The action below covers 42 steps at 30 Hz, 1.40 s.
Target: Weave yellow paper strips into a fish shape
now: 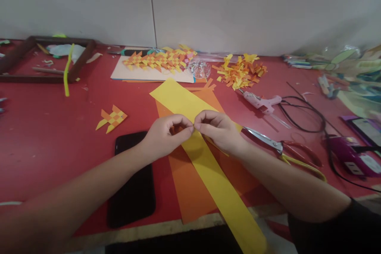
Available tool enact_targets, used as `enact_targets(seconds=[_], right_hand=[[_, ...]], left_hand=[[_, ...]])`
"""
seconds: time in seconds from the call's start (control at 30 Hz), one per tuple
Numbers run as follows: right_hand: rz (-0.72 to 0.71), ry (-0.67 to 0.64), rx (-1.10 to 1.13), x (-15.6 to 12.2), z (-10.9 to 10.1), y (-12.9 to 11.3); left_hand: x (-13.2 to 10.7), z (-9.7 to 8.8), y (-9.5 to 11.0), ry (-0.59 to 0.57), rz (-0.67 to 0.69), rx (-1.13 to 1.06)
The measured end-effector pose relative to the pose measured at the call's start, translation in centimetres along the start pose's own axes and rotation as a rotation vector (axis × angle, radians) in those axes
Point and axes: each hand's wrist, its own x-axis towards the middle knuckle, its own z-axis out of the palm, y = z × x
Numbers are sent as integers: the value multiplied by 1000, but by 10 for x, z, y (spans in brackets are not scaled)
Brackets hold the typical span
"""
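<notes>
My left hand [169,135] and my right hand [218,129] meet at the fingertips, thumbs and forefingers pinched together. Whatever is between them is too small or hidden to name. Directly beneath lies a long yellow paper strip [214,178], slanting across orange paper sheets [186,182] and over the table's front edge. A thin yellow edge [218,147] shows below my right palm. Scissors [268,141] with red and yellow handles rest by my right forearm, blades partly under the paper. Left of my left hand is a woven yellow-and-orange paper fish [113,118].
A black phone [132,190] lies under my left forearm. Woven paper fish [160,59] sit on a white pad [119,70] at the back. Also there are paper scraps [241,71], a pink glue gun [262,101] with its cable, a brown frame [38,79] and a purple device [354,156].
</notes>
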Motion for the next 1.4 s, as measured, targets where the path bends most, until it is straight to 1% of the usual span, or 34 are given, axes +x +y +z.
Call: enact_targets(seconds=[0.1, 0.23, 0.3, 0.47, 0.7, 0.8, 0.87, 0.93, 1.0, 1.07, 1.1, 1.13, 1.17, 1.2, 1.23, 1.33, 1.37, 1.4], right_hand=[[-15, -5, -25, 0, 0, -2], [-24, -25, -7, 1, 0, -3], [-20, -28, 16, 1, 0, -2], [-19, -20, 21, 2, -1, -1], [16, -23, 12, 1, -1, -1], [15, -8, 10, 1, -2, -1], [6, 3, -2, 1, -2, -1], [3, 16, -27, 2, -1, -2], [17, 25, -53, 2, 0, -3], [49, 35, -68, 3, -1, -4], [63, 44, -66, 3, -1, -4], [70, 60, -59, 4, -1, -3], [70, 82, -47, 4, -2, -2], [65, 109, -27, 4, -2, -2], [60, 133, -5, 4, -2, -1], [73, 158, 20, 3, 0, 0], [79, 148, 9, 2, 1, -1], [77, 132, -7, 2, 2, -1]], left_hand=[[0, 0, 2, -7, 2, -13], [2, -1, 2, 28, 85, 21], [2, -2, 2, 49, 112, -2], [3, -1, -1, 73, 103, -56], [4, -4, 3, 160, 112, -66], [10, -11, 3, 237, 153, -99], [17, -19, -1, 317, 169, -131], [25, -30, -6, 443, 163, -195], [31, -40, -10, 534, 111, -288], [34, -46, -9, 585, 30, -475], [34, -46, -6, 580, -16, -589], [32, -44, -3, 548, -68, -690], [29, -39, 1, 493, -123, -772], [26, -34, 5, 467, -173, -843], [21, -27, 9, 390, -217, -896], [8, -5, 16, 143, -317, -921], [5, 1, 17, 86, -341, -917], [3, 6, 18, 68, -359, -921]])
